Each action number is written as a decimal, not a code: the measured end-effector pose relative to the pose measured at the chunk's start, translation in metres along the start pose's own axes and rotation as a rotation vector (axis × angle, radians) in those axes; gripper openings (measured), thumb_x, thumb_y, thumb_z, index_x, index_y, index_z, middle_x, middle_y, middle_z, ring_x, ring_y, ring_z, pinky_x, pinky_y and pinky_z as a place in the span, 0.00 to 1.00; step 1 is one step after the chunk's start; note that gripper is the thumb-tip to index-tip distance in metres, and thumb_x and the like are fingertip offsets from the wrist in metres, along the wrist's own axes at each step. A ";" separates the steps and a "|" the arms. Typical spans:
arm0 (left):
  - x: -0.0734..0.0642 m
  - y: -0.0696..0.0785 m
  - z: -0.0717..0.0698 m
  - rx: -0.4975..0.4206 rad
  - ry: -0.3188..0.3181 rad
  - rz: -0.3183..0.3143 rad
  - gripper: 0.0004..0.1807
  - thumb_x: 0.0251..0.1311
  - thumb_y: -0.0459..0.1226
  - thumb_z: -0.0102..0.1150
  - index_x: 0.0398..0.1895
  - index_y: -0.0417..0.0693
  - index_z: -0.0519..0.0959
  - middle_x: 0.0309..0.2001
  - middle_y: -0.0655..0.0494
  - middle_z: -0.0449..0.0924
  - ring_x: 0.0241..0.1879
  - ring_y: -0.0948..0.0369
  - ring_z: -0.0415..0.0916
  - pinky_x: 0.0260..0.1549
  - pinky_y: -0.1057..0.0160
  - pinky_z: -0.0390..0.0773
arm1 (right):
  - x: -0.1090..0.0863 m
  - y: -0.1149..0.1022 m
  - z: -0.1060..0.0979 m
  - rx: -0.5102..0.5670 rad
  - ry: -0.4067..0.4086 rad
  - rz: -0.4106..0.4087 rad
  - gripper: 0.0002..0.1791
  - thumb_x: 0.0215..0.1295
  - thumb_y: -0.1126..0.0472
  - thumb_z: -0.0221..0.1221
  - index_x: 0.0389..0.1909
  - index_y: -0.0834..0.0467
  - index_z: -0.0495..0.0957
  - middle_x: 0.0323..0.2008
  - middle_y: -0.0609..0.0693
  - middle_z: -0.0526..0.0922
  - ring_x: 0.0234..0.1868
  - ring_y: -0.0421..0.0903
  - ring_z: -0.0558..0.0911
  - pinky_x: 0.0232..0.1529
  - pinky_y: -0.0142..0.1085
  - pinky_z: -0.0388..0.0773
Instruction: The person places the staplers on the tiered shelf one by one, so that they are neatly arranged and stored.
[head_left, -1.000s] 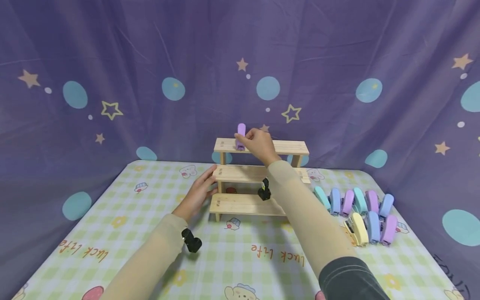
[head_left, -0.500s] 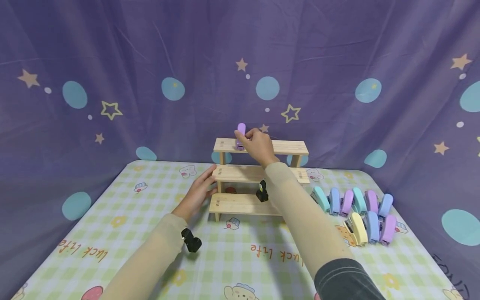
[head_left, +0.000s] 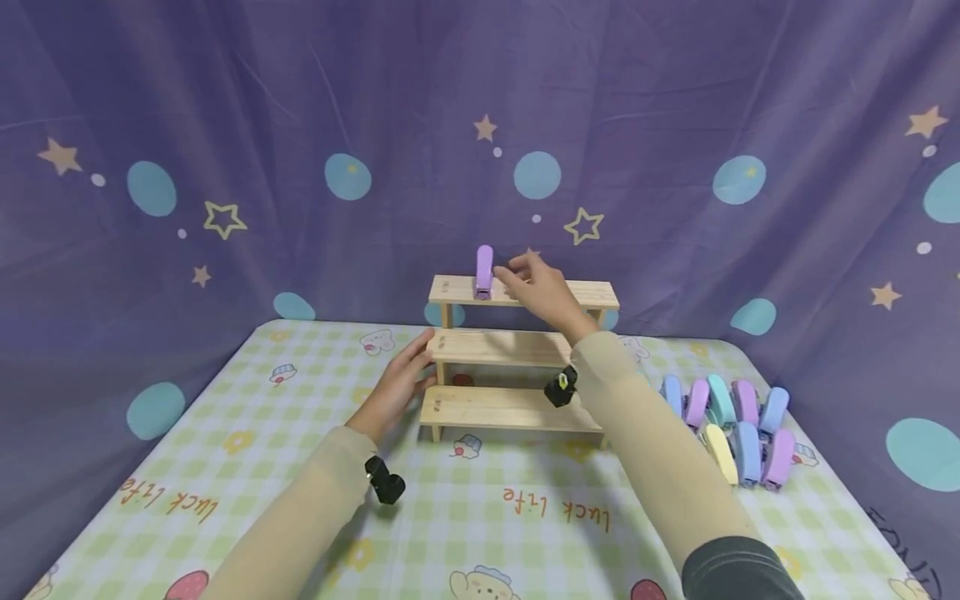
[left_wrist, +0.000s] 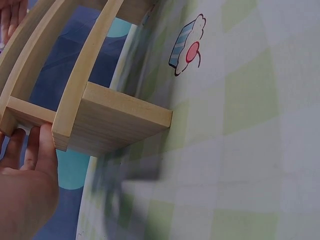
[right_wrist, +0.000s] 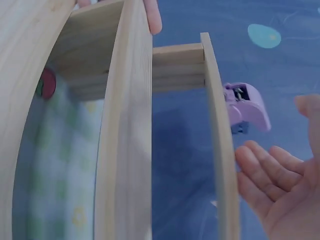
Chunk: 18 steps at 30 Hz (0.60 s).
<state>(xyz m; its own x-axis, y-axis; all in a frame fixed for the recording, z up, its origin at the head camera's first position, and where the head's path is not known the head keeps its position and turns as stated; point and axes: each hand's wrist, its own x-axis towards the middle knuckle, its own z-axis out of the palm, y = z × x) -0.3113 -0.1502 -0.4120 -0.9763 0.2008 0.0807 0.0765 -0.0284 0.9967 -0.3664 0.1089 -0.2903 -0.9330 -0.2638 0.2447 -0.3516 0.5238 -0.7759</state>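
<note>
A purple stapler [head_left: 484, 271] stands on the left part of the top tier of a three-tier wooden display shelf [head_left: 487, 407]. Just to its right is my right hand [head_left: 547, 293], fingers spread and holding nothing. The right wrist view shows a gap between those fingers and the stapler [right_wrist: 255, 107], with the fingertips near the top board [right_wrist: 220, 135]. At the shelf's left side, my left hand [head_left: 396, 387] rests with extended fingers. In the left wrist view, its fingertips [left_wrist: 46, 137] touch the wooden side piece [left_wrist: 32, 111] between two tiers.
Several staplers in blue [head_left: 747, 452], purple [head_left: 778, 458], teal [head_left: 720, 400] and yellow [head_left: 720, 454] stand in two rows at the table's right. My right forearm partly covers that group. A checked cloth [head_left: 300, 400] covers the table, and a purple curtain [head_left: 420, 100] hangs behind.
My right hand has let go of the purple stapler and moved right, its fingers opening. The stapler stays on the top tier. My left hand has kept its place.
</note>
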 end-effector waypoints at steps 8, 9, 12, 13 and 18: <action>-0.001 0.000 -0.002 -0.012 0.009 -0.004 0.29 0.80 0.41 0.41 0.81 0.55 0.52 0.78 0.50 0.52 0.71 0.49 0.58 0.68 0.47 0.65 | -0.033 0.008 -0.028 -0.157 -0.063 -0.013 0.35 0.73 0.36 0.51 0.70 0.54 0.66 0.59 0.57 0.78 0.57 0.54 0.78 0.56 0.50 0.77; -0.001 0.000 -0.002 -0.010 0.006 -0.002 0.29 0.80 0.41 0.40 0.81 0.55 0.52 0.78 0.50 0.51 0.71 0.48 0.57 0.68 0.47 0.64 | -0.037 0.009 -0.032 -0.166 -0.071 -0.013 0.35 0.73 0.36 0.51 0.70 0.54 0.66 0.60 0.57 0.78 0.57 0.54 0.78 0.55 0.51 0.77; 0.000 -0.001 -0.001 -0.008 0.015 -0.002 0.29 0.80 0.41 0.41 0.81 0.56 0.52 0.78 0.52 0.50 0.72 0.48 0.57 0.67 0.47 0.65 | -0.048 0.012 -0.043 -0.180 -0.097 -0.010 0.36 0.73 0.35 0.50 0.72 0.55 0.64 0.61 0.56 0.76 0.57 0.55 0.78 0.55 0.52 0.77; 0.000 -0.002 -0.001 -0.004 0.016 -0.003 0.29 0.80 0.42 0.41 0.81 0.56 0.52 0.79 0.52 0.50 0.72 0.48 0.56 0.67 0.47 0.65 | -0.052 0.013 -0.047 -0.184 -0.105 -0.008 0.36 0.73 0.35 0.50 0.72 0.55 0.64 0.61 0.56 0.76 0.57 0.54 0.78 0.55 0.53 0.77; 0.000 -0.002 0.002 -0.005 0.021 0.002 0.29 0.80 0.42 0.42 0.81 0.55 0.53 0.78 0.53 0.50 0.72 0.49 0.56 0.67 0.47 0.65 | -0.074 0.024 -0.066 -0.227 -0.132 -0.022 0.36 0.74 0.36 0.50 0.72 0.55 0.64 0.61 0.58 0.76 0.56 0.55 0.78 0.55 0.55 0.76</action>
<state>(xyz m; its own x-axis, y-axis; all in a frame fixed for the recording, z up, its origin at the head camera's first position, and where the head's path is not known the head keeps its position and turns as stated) -0.3108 -0.1484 -0.4136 -0.9801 0.1806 0.0828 0.0780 -0.0334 0.9964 -0.3113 0.1947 -0.2889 -0.9122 -0.3727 0.1700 -0.3934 0.6814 -0.6172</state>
